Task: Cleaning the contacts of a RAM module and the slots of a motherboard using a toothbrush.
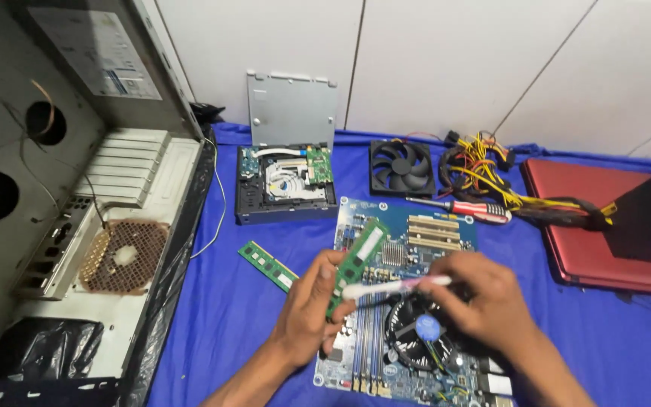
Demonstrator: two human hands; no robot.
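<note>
My left hand [309, 305] grips a green memory stick [361, 257] by its lower end, holding it tilted above a blue motherboard [416, 234]. My right hand [480, 298] holds a thin white tool, shaped like a toothbrush [386, 287], with its tip against the memory stick's lower edge. Both hands hover over the board, just above the round black processor fan [416, 339] and the memory slots. A second green memory stick [268, 265] lies flat on the blue cloth [235, 332], left of the board.
An open grey computer case [77, 203] lies at the left. Behind the board sit an opened optical drive [286, 181], a black case fan [401, 167], a red-handled screwdriver [476, 210] and a bundle of yellow and black cables [491, 177]. A red laptop [604, 226] lies right.
</note>
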